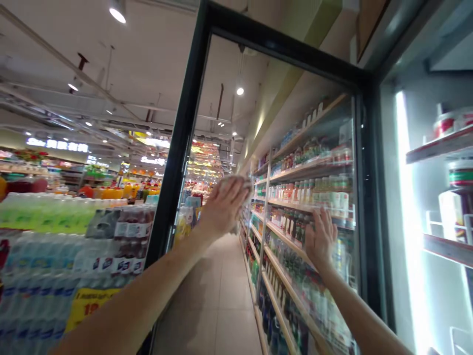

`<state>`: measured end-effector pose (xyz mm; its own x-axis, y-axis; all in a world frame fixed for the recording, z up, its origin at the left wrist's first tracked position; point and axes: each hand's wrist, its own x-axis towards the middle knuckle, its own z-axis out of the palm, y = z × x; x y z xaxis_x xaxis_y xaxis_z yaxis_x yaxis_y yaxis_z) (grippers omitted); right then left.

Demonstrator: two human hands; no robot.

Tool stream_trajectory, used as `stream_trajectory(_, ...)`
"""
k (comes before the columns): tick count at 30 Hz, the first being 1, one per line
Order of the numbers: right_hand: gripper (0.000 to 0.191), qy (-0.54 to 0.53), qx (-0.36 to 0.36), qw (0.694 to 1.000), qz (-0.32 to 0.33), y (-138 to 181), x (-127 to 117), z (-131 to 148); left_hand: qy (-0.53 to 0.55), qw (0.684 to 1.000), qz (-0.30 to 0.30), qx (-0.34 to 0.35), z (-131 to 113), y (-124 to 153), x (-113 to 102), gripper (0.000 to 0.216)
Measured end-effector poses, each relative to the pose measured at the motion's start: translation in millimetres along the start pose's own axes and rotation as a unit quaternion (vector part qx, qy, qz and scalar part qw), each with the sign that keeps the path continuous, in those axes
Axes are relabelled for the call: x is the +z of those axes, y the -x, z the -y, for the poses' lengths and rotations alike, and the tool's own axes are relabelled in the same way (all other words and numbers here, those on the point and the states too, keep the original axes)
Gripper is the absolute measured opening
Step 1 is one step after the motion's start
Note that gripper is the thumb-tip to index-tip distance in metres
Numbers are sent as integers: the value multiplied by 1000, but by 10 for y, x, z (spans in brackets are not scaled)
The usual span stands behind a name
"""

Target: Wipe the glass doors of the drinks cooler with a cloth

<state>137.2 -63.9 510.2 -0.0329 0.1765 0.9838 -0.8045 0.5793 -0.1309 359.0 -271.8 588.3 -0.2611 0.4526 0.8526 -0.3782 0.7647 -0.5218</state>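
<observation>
A glass door (284,59) in a dark frame stands swung open before me. Against the pane, my left hand (223,204) presses a crumpled whitish cloth (248,190); hand and cloth are slightly blurred. Much of the cloth is hidden beneath the palm and fingers. Lower and to the right, my right hand (320,239) is raised at the same pane, its fingers stretched out and holding nothing. Whether its fingertips touch the glass I cannot tell.
At right is the lit cooler interior with bottles on a shelf (449,246). Through the glass, long shelves of drinks (295,236) line a tiled aisle (207,296). Stacked bottle packs (40,261) with a yellow price sign (86,303) stand at left.
</observation>
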Motion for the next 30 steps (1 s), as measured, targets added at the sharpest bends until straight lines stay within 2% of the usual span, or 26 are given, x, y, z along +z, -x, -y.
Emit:
stream_trajectory(2, 49, 4, -1, 1000, 0, 0, 9, -3, -25, 990, -36, -132, 60, -70, -7, 46)
stream_trajectory(3, 49, 5, -2, 1000, -1, 0, 11, -2, -27, 989, -40, -142, 60, -98, -3, 47)
stream_trajectory(4, 49, 5, -4, 1000, -3, 0, 13, 1, -20, 994, -33, -102, 38, -120, 7, 47)
stream_trajectory(6, 48, 5, -6, 1000, -8, 0, 12, 11, 6, 999, -4, 48, -29, -164, 35, 47)
stream_trajectory(7, 48, 5, -8, 1000, -8, 1, 11, 15, 14, 995, 7, 100, -48, -195, 45, 46)
stream_trajectory(8, 48, 6, -11, 1000, -8, 2, 9, 19, 16, 994, 10, 109, -47, -238, 50, 45)
stream_trajectory(9, 48, 6, -13, 1000, -8, 2, 8, 21, 10, 997, 4, 72, -28, -291, 48, 44)
stream_trajectory(11, 48, 5, -14, 1000, -8, 2, 5, 21, -12, 997, -22, -72, 33, -410, 34, 44)
stream_trajectory(12, 48, 4, -15, 1000, -8, 2, 5, 20, -19, 992, -32, -120, 52, -464, 28, 44)
stream_trajectory(13, 47, 4, -14, 1000, -8, 1, 4, 18, -18, 991, -35, -127, 56, -507, 26, 45)
stream_trajectory(17, 47, 5, -13, 1000, -12, -2, 8, 12, 24, 998, 0, 59, 11, -579, 49, 44)
stream_trajectory(18, 47, 5, -14, 1000, -14, -1, 10, 12, 26, 998, 1, 53, 18, -586, 53, 43)
stream_trajectory(21, 48, 5, -15, 1000, -16, 4, 18, 17, 5, 994, -30, -109, 31, -599, 57, 44)
stream_trajectory(22, 48, 7, -15, 1000, -17, 6, 20, 20, 2, 990, -36, -134, 2, -595, 62, 46)
stream_trajectory(23, 48, 9, -16, 1000, -19, 7, 22, 23, 6, 993, -32, -116, -47, -585, 71, 47)
stream_trajectory(26, 48, 13, -20, 1000, -20, 5, 25, 26, 42, 996, 18, 79, -196, -558, 107, 50)
stream_trajectory(27, 48, 14, -21, 999, -20, 4, 27, 25, 50, 992, 30, 116, -197, -565, 112, 51)
stream_trajectory(28, 49, 14, -21, 1000, -17, 2, 28, 24, 51, 992, 31, 109, -163, -583, 111, 51)
stream_trajectory(30, 49, 14, -18, 1000, -12, 1, 29, 27, 36, 999, -2, -15, -33, -642, 95, 49)
